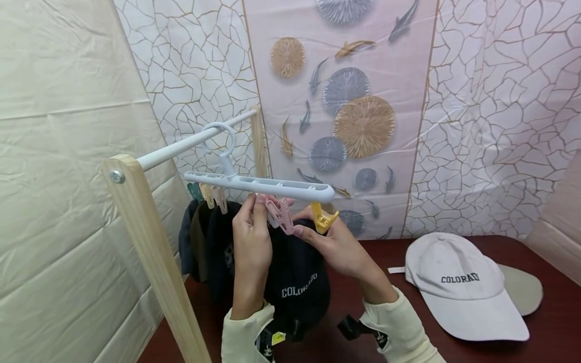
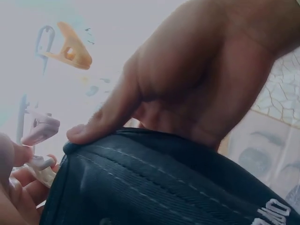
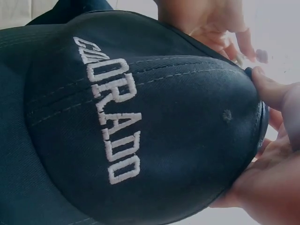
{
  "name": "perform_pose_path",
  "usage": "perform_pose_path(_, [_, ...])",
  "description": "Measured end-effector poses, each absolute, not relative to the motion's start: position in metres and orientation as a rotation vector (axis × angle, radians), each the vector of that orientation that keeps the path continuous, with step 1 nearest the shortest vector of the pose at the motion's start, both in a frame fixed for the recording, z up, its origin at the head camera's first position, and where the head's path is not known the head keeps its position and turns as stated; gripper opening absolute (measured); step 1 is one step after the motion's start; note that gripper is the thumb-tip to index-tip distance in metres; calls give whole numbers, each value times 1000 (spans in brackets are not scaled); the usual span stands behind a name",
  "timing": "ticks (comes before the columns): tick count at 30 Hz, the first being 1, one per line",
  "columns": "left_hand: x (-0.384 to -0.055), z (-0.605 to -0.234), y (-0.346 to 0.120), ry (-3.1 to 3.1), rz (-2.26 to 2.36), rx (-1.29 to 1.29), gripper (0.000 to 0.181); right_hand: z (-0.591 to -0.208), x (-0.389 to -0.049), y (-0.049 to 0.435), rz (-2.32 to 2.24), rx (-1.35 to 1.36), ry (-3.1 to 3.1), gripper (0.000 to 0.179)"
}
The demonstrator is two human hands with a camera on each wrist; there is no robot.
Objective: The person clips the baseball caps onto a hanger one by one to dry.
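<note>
My right hand [image 1: 343, 248] holds the black cap [image 1: 303, 272] with white COLORADO lettering by its upper edge. Its thumb presses on the fabric in the right wrist view. Beside it, my left hand [image 1: 251, 242] pinches a pale clothespin [image 2: 41, 162] under the white hanger [image 1: 281, 187], close to the cap's edge. Right of that hand hang a pink clothespin [image 1: 284, 216] and a yellow clothespin [image 1: 323, 218]. The cap's brim points down toward the table, and my left forearm partly covers the cap in the head view.
The hanger hooks over a white rod [image 1: 177, 147] on a wooden stand [image 1: 152, 242]. Several dark caps [image 1: 199, 242] hang at its far end from more clothespins [image 1: 207, 195]. A white COLORADO cap [image 1: 458, 290] overlaps a beige cap [image 1: 522, 288] on the dark red table [image 1: 358, 348].
</note>
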State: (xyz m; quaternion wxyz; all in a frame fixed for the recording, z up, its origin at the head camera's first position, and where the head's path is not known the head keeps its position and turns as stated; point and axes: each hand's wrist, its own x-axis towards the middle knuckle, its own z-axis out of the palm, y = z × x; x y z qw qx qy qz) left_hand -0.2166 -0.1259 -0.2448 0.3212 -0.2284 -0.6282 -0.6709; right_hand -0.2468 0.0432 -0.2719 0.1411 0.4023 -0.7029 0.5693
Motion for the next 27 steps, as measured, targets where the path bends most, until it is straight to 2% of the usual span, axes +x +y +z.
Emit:
perform_pose_path(12, [-207,-241,-137,-1834,-1761,-509,36,-276,-245,35,1692,1219,-1977,27])
perform_pose_path(20, [-203,-242,-137,-1899,-1693,-515,36,-280,-240,24,1912,1071,-1899,26])
perform_pose_path(27, [-202,-239,-139,-1993,-1590,-488,39,-280,-235,15,2104,922,-1838,36])
